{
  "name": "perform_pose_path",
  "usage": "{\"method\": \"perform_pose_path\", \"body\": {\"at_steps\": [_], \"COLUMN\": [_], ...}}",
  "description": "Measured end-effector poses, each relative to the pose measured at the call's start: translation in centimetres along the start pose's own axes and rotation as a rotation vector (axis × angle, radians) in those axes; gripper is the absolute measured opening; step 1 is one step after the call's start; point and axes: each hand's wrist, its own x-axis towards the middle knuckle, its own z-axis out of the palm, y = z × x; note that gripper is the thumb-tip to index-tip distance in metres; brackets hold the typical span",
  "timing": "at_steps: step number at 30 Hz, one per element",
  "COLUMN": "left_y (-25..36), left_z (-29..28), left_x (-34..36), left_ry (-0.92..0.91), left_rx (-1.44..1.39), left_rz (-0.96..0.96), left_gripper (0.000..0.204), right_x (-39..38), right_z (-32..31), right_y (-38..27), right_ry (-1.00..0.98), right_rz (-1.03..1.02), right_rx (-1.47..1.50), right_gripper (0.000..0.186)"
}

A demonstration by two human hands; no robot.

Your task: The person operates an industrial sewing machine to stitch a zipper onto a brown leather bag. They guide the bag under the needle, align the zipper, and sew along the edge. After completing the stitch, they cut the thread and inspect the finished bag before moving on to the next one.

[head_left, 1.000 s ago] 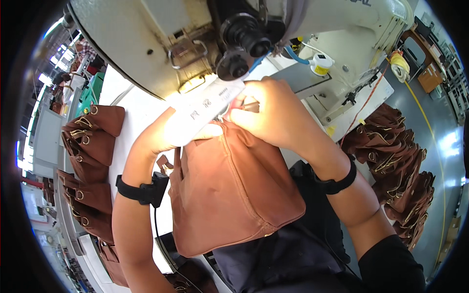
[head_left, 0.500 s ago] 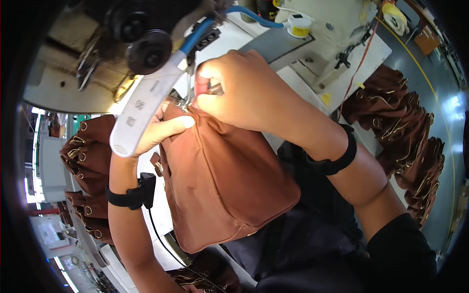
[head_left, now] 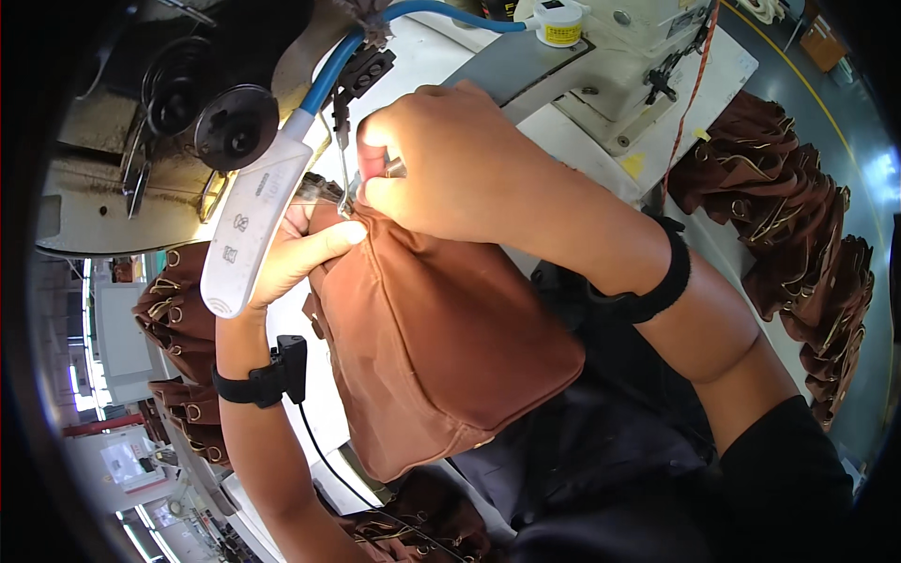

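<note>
A brown fabric bag (head_left: 469,338) hangs down toward my lap, its upper edge gathered beside the needle area (head_left: 343,192) of a sewing machine (head_left: 178,103). My left hand (head_left: 298,253) grips that edge, thumb lying on the outer face and fingers mostly hidden behind the cloth. Just right of the needle area, my right hand (head_left: 446,169) is closed in a pinch at the top of the bag. A small grey metallic piece (head_left: 396,167) shows between its fingers, too little of it visible to name. A seam runs down the bag's side.
A white lamp (head_left: 253,230) on a blue flexible neck (head_left: 333,75) hangs just above my left hand. Brown bags with metal rings (head_left: 178,319) are stacked at left; a long pile of brown pieces (head_left: 779,216) lies at right. A black cable (head_left: 338,469) trails from my left wristband.
The machine and lamp sit slightly farther left in the view. Both hands keep their grip beside the needle area, and the bag has barely shifted between them.
</note>
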Motion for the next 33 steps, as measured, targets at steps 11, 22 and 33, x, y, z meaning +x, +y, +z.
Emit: {"method": "perform_pose_path", "body": {"at_steps": [11, 22, 33], "left_y": [1.1, 6.3, -1.1], "left_z": [-0.6, -1.1, 11.9], "left_x": [0.6, -7.5, -11.4], "left_ry": [0.004, 0.319, 0.630], "left_rx": [0.118, 0.452, 1.356], "left_rz": [-0.050, -0.186, 0.145], "left_gripper": [0.029, 0.041, 0.082], "right_x": [-1.4, -6.7, -6.6], "right_z": [0.4, 1.1, 2.1], "right_y": [-0.3, -2.3, -2.8], "right_ry": [0.124, -0.007, -0.071], "right_rz": [-0.008, 0.332, 0.434], "right_rx": [-0.062, 0.573, 0.799], "right_gripper": [0.011, 0.024, 0.022]}}
